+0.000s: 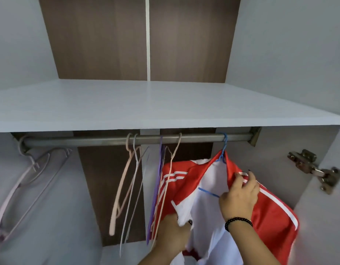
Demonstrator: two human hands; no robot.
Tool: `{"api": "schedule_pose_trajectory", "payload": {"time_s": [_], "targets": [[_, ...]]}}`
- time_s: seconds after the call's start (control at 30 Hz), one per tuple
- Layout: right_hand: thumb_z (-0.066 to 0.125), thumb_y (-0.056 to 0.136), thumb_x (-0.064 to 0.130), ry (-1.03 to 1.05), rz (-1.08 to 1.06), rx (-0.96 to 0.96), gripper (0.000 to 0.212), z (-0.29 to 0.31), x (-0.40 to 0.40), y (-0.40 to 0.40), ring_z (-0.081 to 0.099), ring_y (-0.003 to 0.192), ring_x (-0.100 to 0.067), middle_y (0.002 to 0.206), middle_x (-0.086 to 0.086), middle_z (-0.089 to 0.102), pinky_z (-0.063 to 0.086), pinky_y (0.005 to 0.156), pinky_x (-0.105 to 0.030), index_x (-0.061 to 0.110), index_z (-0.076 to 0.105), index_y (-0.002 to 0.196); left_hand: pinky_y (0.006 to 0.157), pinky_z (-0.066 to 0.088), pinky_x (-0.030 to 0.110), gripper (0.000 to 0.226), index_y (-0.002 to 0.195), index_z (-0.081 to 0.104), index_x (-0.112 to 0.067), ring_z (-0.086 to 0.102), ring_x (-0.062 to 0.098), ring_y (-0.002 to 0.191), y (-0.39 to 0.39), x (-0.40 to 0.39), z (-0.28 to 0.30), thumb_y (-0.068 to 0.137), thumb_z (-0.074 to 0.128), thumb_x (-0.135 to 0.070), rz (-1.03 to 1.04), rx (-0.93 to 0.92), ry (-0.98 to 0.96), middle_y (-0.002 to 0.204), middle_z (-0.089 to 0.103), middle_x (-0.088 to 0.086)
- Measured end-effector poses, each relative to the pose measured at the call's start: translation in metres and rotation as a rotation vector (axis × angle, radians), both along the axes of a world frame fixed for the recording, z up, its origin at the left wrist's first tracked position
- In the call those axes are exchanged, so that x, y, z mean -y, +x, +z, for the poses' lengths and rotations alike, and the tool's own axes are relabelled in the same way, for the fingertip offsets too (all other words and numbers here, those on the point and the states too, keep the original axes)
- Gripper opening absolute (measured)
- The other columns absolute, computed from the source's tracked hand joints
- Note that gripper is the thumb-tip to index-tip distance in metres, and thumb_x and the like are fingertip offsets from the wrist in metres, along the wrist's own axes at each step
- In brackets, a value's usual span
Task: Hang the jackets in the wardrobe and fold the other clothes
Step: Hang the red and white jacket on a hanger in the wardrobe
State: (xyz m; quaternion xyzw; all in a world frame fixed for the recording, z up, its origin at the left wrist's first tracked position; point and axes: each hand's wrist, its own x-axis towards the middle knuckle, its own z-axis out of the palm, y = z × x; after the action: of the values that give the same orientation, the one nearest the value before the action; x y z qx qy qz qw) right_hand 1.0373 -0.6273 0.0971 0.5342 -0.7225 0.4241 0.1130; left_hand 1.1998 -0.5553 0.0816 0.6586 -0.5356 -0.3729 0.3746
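Hanging on a thin blue wire hanger (223,150) from the grey metal wardrobe rail (107,140), the red-and-white striped track jacket (270,207) looks light, slick and floppy. The right hand (240,196) pinches its shoulder; the left hand (173,234) grips the white front edge. Taking it near the collar seems best.

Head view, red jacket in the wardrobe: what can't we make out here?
- Red jacket: hem and lower sleeves cut off by the bottom edge.
- Blue hanger: only hook and one bar show; the jacket covers its shoulders.
- Left hand: fingertips buried in the white lining.
- Right hand: seen from behind, so its fingertips on the jacket front are hidden.
- Rail: top hidden by the shelf.
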Motion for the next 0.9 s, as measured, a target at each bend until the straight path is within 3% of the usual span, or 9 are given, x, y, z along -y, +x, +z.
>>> {"api": "schedule_pose_trajectory", "payload": {"time_s": [0.1, 0.23, 0.3, 0.37, 0.47, 0.63, 0.73, 0.8, 0.9], "targets": [[0.053, 0.068, -0.017, 0.017, 0.081, 0.314, 0.040, -0.002, -0.015, 0.011, 0.052, 0.100, -0.047, 0.116, -0.029, 0.049, 0.044, 0.078, -0.043, -0.009, 0.055, 0.107, 0.058, 0.035, 0.024, 0.019, 0.073, 0.063, -0.015, 0.050, 0.015, 0.058, 0.020, -0.009, 0.000, 0.089, 0.059, -0.025, -0.046, 0.001, -0.012, 0.053, 0.049, -0.005], [0.057, 0.081, -0.004, 0.001, -0.016, 0.799, 0.028, -0.003, -0.031, 0.031, 0.058, 0.094, -0.036, 0.105, -0.020, 0.059, 0.046, 0.088, -0.038, -0.005, 0.056, 0.108, 0.085, 0.052, 0.030, 0.021, 0.109, 0.063, -0.015, 0.062, 0.022, 0.095, 0.035, -0.027, -0.002, 0.098, 0.052, -0.029, -0.065, 0.005, -0.056, 0.090, 0.062, -0.002], [0.054, 0.081, -0.001, 0.021, 0.017, 0.993, 0.016, 0.003, -0.039, 0.037, 0.061, 0.059, -0.022, 0.072, -0.005, 0.063, 0.055, 0.065, -0.033, -0.001, 0.061, 0.095, 0.101, 0.048, 0.043, 0.032, 0.123, 0.057, -0.015, 0.058, 0.025, 0.114, 0.040, -0.041, -0.001, 0.098, 0.051, -0.034, -0.061, -0.049, -0.044, 0.115, 0.062, 0.004], [0.054, 0.081, 0.001, 0.085, 0.040, 1.076, 0.016, 0.012, -0.043, 0.033, 0.046, 0.036, -0.013, 0.043, 0.003, 0.049, 0.043, 0.039, -0.022, 0.004, 0.058, 0.065, 0.102, 0.048, 0.045, 0.038, 0.129, 0.054, -0.018, 0.056, 0.026, 0.118, 0.045, -0.050, 0.001, 0.096, 0.055, -0.037, -0.057, -0.133, -0.056, 0.124, 0.059, 0.004], [0.070, 0.078, 0.005, 0.189, 0.021, 1.242, 0.021, 0.026, -0.046, 0.023, 0.043, 0.046, -0.016, 0.055, -0.002, 0.048, 0.041, 0.036, -0.020, 0.009, 0.054, 0.065, 0.096, 0.052, 0.036, 0.050, 0.127, 0.046, -0.029, 0.057, 0.019, 0.109, 0.053, -0.061, 0.006, 0.085, 0.071, -0.035, -0.071, -0.213, -0.013, 0.118, 0.057, -0.003], [0.082, 0.073, 0.031, 0.413, -0.004, 1.177, 0.038, 0.022, -0.060, 0.003, 0.044, 0.045, -0.018, 0.040, 0.000, 0.044, 0.044, 0.053, -0.025, 0.006, 0.057, 0.085, 0.078, 0.052, 0.026, 0.058, 0.123, 0.041, -0.028, 0.056, 0.019, 0.099, 0.062, -0.070, 0.004, 0.078, 0.075, -0.017, -0.146, -0.171, 0.118, 0.104, 0.054, -0.005], [0.060, 0.092, 0.016, 0.404, 0.097, 1.111, 0.052, 0.015, -0.062, 0.004, 0.044, 0.063, -0.019, 0.070, -0.005, 0.045, 0.042, 0.052, -0.017, 0.011, 0.040, 0.140, 0.088, 0.054, 0.032, 0.060, 0.130, 0.047, -0.022, 0.058, 0.022, 0.105, 0.066, -0.070, -0.001, 0.077, 0.073, -0.010, -0.162, -0.204, 0.132, 0.111, 0.060, 0.000], [0.070, 0.083, 0.013, 0.501, 0.148, 1.059, 0.025, 0.011, -0.060, 0.008, 0.035, 0.051, -0.016, 0.060, -0.001, 0.032, 0.040, 0.045, -0.016, 0.012, 0.062, 0.107, 0.090, 0.055, 0.036, 0.058, 0.129, 0.051, -0.021, 0.059, 0.023, 0.105, 0.068, -0.070, -0.004, 0.076, 0.072, -0.009, -0.158, -0.198, 0.133, 0.111, 0.061, 0.002], [0.073, 0.074, 0.005, 0.543, 0.134, 1.160, 0.021, 0.008, -0.057, 0.013, 0.032, 0.046, -0.015, 0.055, -0.001, 0.033, 0.034, 0.043, -0.022, 0.008, 0.053, 0.071, 0.075, 0.057, 0.027, 0.039, 0.110, 0.055, -0.024, 0.059, 0.018, 0.093, 0.073, -0.072, -0.009, 0.077, 0.072, -0.012, -0.154, -0.146, 0.138, 0.097, 0.061, -0.001]]}}
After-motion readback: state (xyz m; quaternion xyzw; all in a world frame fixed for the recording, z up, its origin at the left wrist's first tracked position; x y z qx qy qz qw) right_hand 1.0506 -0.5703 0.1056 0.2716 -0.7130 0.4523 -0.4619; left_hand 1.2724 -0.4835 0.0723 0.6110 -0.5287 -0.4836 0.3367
